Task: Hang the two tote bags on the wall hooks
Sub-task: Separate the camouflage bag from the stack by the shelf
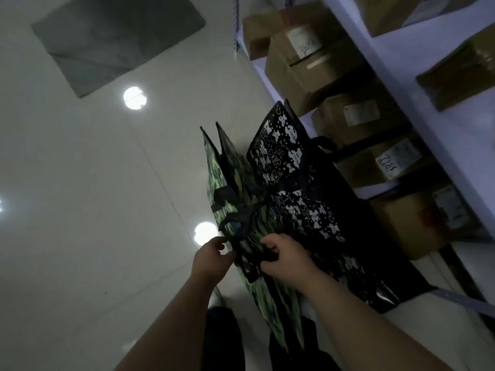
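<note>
Two tote bags stand upright on the pale floor beside a shelf unit. The green camouflage bag point(233, 167) is on the left and the black bag with white bear prints point(300, 199) leans against the shelf on the right. Dark strap handles point(235, 210) bunch at the green bag's top edge. My left hand point(211, 259) pinches that edge and a strap from the left. My right hand point(284, 261) grips the same top edge from the right, fingers curled over it. No wall hooks are in view.
A white shelf unit point(417, 76) runs along the right, loaded with several cardboard boxes point(308, 60). A grey mat point(115, 41) lies on the glossy tiled floor point(80, 210) at upper left. My dark trouser legs point(225, 341) are at the bottom.
</note>
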